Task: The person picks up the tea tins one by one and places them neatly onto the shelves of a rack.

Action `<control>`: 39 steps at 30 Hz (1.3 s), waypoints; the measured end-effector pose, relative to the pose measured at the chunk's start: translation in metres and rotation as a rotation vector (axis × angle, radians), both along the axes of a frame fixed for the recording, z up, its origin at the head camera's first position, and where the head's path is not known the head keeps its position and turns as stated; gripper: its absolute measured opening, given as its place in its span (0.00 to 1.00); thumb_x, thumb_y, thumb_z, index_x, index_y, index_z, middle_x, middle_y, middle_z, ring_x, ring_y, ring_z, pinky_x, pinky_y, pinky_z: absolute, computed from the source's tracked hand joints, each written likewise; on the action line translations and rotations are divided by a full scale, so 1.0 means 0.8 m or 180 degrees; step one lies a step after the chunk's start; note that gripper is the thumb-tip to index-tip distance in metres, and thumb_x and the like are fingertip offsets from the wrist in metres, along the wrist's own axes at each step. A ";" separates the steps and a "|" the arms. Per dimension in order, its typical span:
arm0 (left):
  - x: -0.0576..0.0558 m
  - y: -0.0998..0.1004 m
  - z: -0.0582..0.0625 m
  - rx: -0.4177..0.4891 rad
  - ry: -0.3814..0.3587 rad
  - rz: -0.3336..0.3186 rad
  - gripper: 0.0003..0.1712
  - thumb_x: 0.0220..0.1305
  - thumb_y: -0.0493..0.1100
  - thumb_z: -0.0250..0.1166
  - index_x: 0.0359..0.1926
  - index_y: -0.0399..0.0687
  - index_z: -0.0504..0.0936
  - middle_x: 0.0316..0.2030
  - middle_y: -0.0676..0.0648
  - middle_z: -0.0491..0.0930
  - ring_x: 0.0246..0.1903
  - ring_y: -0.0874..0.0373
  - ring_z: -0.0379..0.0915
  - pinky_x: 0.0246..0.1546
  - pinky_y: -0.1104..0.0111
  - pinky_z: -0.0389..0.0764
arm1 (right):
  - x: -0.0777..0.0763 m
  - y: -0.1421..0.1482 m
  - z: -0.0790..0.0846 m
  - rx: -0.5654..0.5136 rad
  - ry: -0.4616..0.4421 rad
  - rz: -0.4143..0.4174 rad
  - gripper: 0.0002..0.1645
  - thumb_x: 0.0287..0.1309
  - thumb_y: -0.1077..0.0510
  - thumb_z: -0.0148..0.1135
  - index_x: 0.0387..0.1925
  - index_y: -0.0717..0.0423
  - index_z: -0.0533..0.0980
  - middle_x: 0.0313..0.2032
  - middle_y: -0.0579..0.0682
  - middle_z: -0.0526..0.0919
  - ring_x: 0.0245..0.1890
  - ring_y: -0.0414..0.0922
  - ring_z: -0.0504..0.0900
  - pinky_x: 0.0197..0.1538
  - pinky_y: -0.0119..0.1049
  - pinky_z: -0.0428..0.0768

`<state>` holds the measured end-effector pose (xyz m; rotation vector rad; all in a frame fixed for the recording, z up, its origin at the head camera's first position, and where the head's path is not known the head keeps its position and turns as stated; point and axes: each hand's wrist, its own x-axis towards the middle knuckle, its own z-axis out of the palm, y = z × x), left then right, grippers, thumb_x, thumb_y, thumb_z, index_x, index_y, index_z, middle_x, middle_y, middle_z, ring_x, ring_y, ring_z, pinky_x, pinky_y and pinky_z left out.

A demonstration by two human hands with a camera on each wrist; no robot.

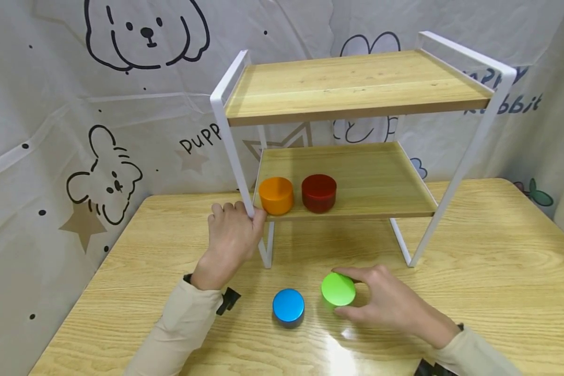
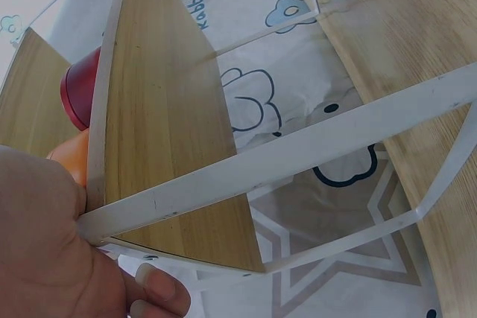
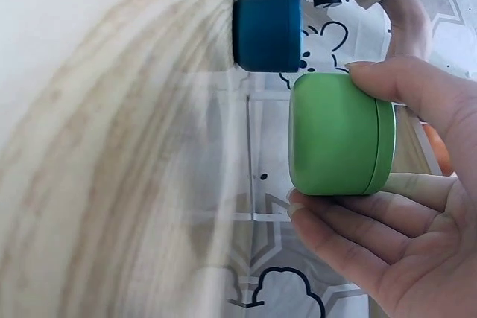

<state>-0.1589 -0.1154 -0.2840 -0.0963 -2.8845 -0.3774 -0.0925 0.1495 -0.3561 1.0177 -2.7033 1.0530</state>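
My right hand [image 1: 387, 300] holds a small green round lidded jar [image 1: 338, 290] between thumb and fingers. In the right wrist view the green jar [image 3: 335, 135] is raised a little off the tabletop, its lid seam showing. Just left of it a blue round jar [image 1: 289, 307] stands on the table. With my left hand [image 1: 232, 230] I grip the front left white post of a two-tier shelf [image 1: 357, 96], at the lower board's corner. On that lower board, beside this hand, sit an orange jar [image 1: 276, 196] and a dark red jar [image 1: 319, 194].
The shelf's upper wooden board [image 1: 357, 83] overhangs the lower one, with white posts at its corners. Its front right post [image 1: 460, 177] stands behind my right hand. A printed cloth [image 1: 136, 115] hangs behind the wooden table [image 1: 498, 250].
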 end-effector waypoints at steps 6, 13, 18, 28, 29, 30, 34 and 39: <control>0.000 0.000 0.000 -0.0004 -0.0005 0.0003 0.26 0.65 0.51 0.34 0.23 0.38 0.69 0.23 0.39 0.67 0.28 0.42 0.60 0.27 0.58 0.63 | -0.004 0.005 0.015 -0.0096 0.0117 0.0061 0.33 0.43 0.53 0.76 0.51 0.64 0.78 0.43 0.53 0.86 0.40 0.46 0.86 0.41 0.37 0.82; 0.000 0.000 0.000 -0.0011 -0.0022 0.0030 0.26 0.65 0.52 0.35 0.24 0.37 0.69 0.23 0.39 0.67 0.29 0.42 0.61 0.28 0.57 0.64 | -0.008 0.007 0.032 -0.0139 0.0237 -0.0092 0.31 0.41 0.55 0.76 0.50 0.62 0.79 0.42 0.50 0.86 0.43 0.45 0.85 0.42 0.38 0.82; 0.000 0.000 -0.001 -0.0002 -0.0008 0.0037 0.26 0.65 0.52 0.35 0.24 0.37 0.69 0.23 0.39 0.68 0.29 0.42 0.61 0.28 0.57 0.64 | -0.009 0.007 0.040 -0.0148 0.0217 -0.0103 0.31 0.42 0.56 0.75 0.50 0.63 0.79 0.42 0.50 0.87 0.43 0.45 0.85 0.42 0.36 0.82; 0.001 0.000 -0.001 0.0004 -0.0019 0.0033 0.27 0.66 0.52 0.35 0.25 0.37 0.70 0.24 0.39 0.68 0.31 0.41 0.61 0.30 0.56 0.65 | -0.013 0.010 0.053 -0.0164 0.0517 -0.0158 0.30 0.39 0.56 0.76 0.48 0.61 0.80 0.39 0.50 0.87 0.39 0.44 0.86 0.39 0.37 0.83; 0.001 0.000 0.000 0.0010 -0.0024 0.0039 0.27 0.66 0.52 0.35 0.25 0.37 0.70 0.24 0.39 0.68 0.31 0.41 0.61 0.30 0.56 0.65 | -0.013 0.011 0.055 -0.0163 0.0517 -0.0167 0.30 0.39 0.56 0.76 0.48 0.61 0.80 0.39 0.49 0.87 0.39 0.44 0.86 0.38 0.36 0.82; 0.001 0.000 0.000 0.0012 -0.0030 0.0042 0.27 0.66 0.52 0.35 0.25 0.37 0.70 0.24 0.39 0.68 0.31 0.41 0.61 0.30 0.56 0.65 | -0.013 0.011 0.057 -0.0163 0.0510 -0.0172 0.31 0.39 0.56 0.76 0.48 0.61 0.80 0.39 0.49 0.87 0.39 0.43 0.86 0.38 0.36 0.82; 0.001 0.001 0.000 0.0006 -0.0044 0.0052 0.27 0.66 0.52 0.35 0.25 0.37 0.70 0.24 0.39 0.68 0.31 0.41 0.61 0.30 0.55 0.66 | -0.014 0.013 0.063 -0.0182 0.0515 -0.0195 0.30 0.39 0.57 0.77 0.48 0.61 0.80 0.39 0.49 0.87 0.38 0.42 0.86 0.37 0.34 0.82; 0.000 0.001 0.001 0.0034 -0.0063 0.0058 0.27 0.66 0.52 0.35 0.25 0.37 0.70 0.24 0.39 0.68 0.31 0.41 0.61 0.30 0.55 0.66 | -0.016 0.015 0.067 -0.0167 0.0525 -0.0225 0.30 0.39 0.56 0.76 0.48 0.60 0.80 0.39 0.49 0.87 0.36 0.39 0.85 0.36 0.32 0.81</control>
